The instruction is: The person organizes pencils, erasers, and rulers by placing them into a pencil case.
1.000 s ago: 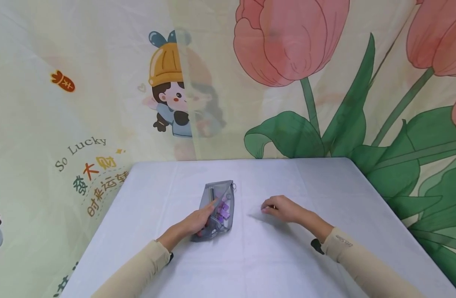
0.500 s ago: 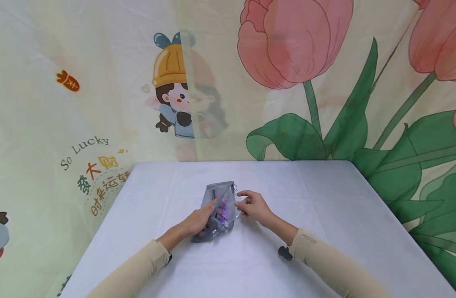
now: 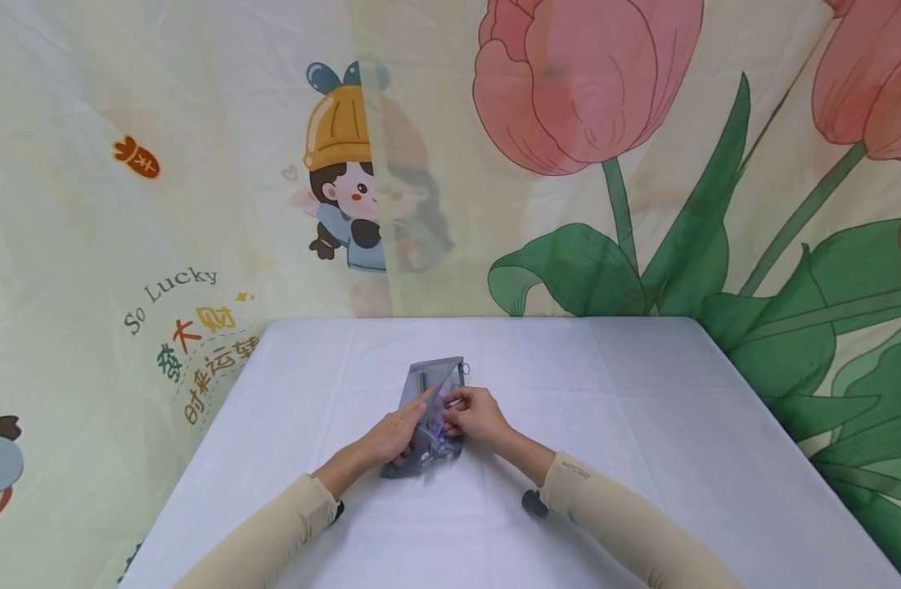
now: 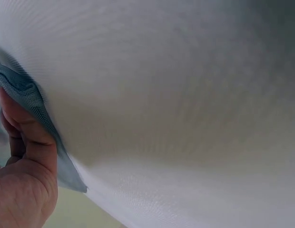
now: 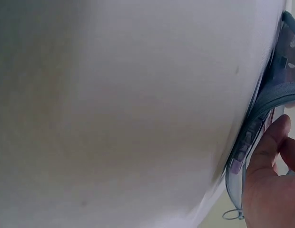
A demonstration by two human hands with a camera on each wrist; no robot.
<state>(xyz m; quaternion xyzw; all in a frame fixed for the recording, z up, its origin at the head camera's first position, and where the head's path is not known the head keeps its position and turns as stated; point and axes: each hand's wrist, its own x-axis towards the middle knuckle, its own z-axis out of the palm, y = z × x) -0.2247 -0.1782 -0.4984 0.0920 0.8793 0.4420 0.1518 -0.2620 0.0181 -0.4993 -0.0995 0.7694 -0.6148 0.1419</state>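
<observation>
A grey see-through zip pouch (image 3: 433, 378) lies on the white table, its mouth held open. My left hand (image 3: 393, 435) grips the pouch's left edge, and in the left wrist view the fingers are curled behind the zip side (image 4: 31, 97). My right hand (image 3: 481, 415) is at the pouch's opening, thumb and fingertips pinched together over it. The fingers hide most of the thin clear piece they hold. Small purple pieces (image 5: 236, 166) show inside the pouch in the right wrist view. A dark, slim stick-like thing (image 3: 422, 383) also lies inside.
The white-covered table (image 3: 641, 393) reaches back to a printed curtain (image 3: 450, 286) with tulips and a cartoon figure. A small ring pull (image 5: 231, 214) hangs from the pouch's end.
My right hand has moved left from beside the pouch to its opening, carrying the thin clear piece. The left hand stays on the pouch, which has barely shifted.
</observation>
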